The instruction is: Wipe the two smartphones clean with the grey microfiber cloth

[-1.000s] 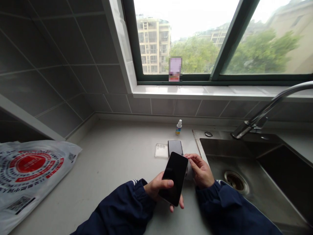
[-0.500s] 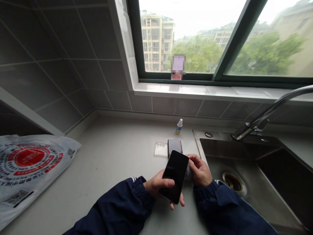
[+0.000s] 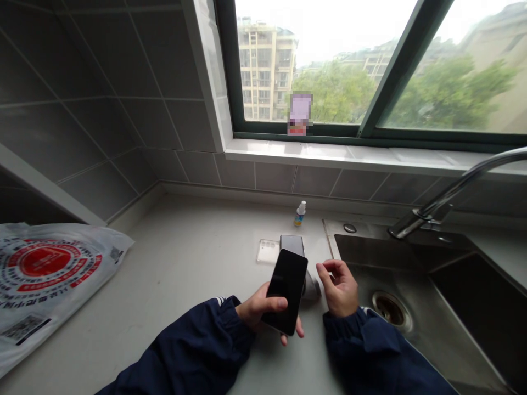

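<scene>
My left hand [image 3: 257, 307] is closed round a black smartphone [image 3: 287, 285], thumb across its dark screen and fingertips showing past its lower right edge. A short gap to the right, my right hand [image 3: 341, 288] is held with thumb and fingers curled together; whatever is between them, if anything, is too small to make out. Behind the held phone a second phone [image 3: 292, 243] lies on the counter, partly covered. A clear phone case [image 3: 268, 251] lies at its left. Between the hands a grey thing [image 3: 312, 288], perhaps a cloth, shows partly beneath the phone.
A small white spray bottle [image 3: 300, 214] stands on the counter [image 3: 185, 263] near the back wall. To the right is a steel sink [image 3: 362, 269] with a chrome faucet [image 3: 411, 219]. A printed plastic bag [image 3: 53, 274] lies at the left, below a window [image 3: 329, 66] and tiled wall.
My right hand has come away from the phone's right edge, leaving a gap. The phone in my left hand has shifted slightly left, and more of the grey thing shows.
</scene>
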`<state>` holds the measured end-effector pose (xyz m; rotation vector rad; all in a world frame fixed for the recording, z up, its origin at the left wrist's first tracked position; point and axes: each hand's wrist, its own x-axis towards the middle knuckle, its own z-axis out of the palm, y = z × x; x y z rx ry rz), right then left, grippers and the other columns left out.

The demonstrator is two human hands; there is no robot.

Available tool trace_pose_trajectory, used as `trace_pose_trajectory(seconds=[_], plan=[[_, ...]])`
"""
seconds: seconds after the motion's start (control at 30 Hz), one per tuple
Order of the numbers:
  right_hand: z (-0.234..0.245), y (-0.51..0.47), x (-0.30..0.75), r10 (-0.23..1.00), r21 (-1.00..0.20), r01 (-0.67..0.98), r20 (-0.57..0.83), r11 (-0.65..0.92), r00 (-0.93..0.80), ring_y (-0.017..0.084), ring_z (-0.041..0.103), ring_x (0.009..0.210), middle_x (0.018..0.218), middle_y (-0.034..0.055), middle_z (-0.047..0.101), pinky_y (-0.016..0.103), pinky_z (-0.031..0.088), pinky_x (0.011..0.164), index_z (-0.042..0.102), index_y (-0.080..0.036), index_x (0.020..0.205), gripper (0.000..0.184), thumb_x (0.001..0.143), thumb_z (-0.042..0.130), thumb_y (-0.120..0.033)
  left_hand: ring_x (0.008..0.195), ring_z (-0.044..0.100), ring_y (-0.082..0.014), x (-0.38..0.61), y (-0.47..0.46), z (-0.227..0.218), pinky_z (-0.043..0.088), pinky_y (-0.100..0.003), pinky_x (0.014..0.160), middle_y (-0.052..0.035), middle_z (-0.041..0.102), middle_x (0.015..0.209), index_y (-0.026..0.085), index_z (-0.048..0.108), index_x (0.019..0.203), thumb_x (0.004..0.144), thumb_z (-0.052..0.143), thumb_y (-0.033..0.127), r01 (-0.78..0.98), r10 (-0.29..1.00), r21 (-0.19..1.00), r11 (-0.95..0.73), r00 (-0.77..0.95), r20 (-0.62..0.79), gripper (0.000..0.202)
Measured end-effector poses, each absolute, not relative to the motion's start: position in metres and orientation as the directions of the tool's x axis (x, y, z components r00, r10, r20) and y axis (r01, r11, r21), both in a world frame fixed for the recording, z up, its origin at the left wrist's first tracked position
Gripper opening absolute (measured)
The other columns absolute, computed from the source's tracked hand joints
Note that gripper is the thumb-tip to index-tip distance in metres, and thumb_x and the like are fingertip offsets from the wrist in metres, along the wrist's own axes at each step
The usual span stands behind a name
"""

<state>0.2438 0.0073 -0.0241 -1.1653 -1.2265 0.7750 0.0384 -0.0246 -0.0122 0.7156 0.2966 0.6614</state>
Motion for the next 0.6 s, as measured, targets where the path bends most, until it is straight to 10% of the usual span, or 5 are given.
trace_pose_trajectory(seconds=[0.2,0.6], plan=[[-0.009,-0.008,0.231,0.942,-0.914,0.230,0.330,0.335,-0.063,0.016,0.059,0.062,0.078,0.0033,0.064,0.026,0.050,0.052,0.068,-0.022,0.086,0.019,0.086,0.068,-0.041,0.074,0.072,-0.0285,0.031,-0.019,-0.012,0.058,-0.029,0.047,-0.0154,0.070,0.080,0.008,0.053,0.119,0.079,0.069,0.044,-0.488,0.685,0.695,0.528,0.729,-0.009,0.056],[-0.008,-0.008,0.232,0.934,-0.893,0.275,0.342,0.357,-0.103,0.017,0.058,0.068,0.076,0.0031,0.060,0.027,0.049,0.056,0.063,-0.022,0.076,0.019,0.089,0.065,-0.035,0.077,0.072,-0.0297,0.028,-0.020,-0.010,0.058,-0.030,0.048,-0.0170,0.070,0.083,0.009,0.055,0.114,0.074,0.074,0.048,-0.445,0.626,0.706,0.552,0.780,0.002,0.060]])
